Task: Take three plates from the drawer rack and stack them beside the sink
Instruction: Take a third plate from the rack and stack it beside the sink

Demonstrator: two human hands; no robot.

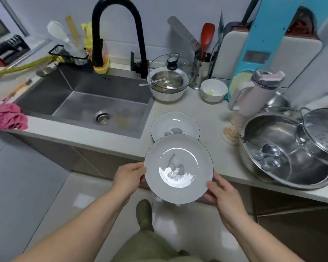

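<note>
Both bare forearms reach forward from the bottom of the view, and together they hold one round white ceramic plate with a thin dark rim [178,168] in the air, over the front edge of the pale stone table [206,118]. The left hand [128,178] takes the plate at its left edge: the thumb lies on top of the rim and the other fingers are hidden under the plate, so this grip is pinching the rim. The right hand [222,193] takes the lower right edge in the same manner, with the thumb on the rim and the fingers curled below, wrist bent a little inward. The plate is held almost flat and face up, with a grey drawing in its middle. Just beyond the two grips, a second white plate with a dark rim and a grey drawing [175,126] lies on the table, and the held plate covers its near edge in the view; whether they touch I cannot tell. To the left of the left grip, beyond it, is the steel sink with a round drain [102,103], and the second plate rests just beside its right wall. To the right of the right grip stands a large shiny steel basin [284,159] on the table.
</note>
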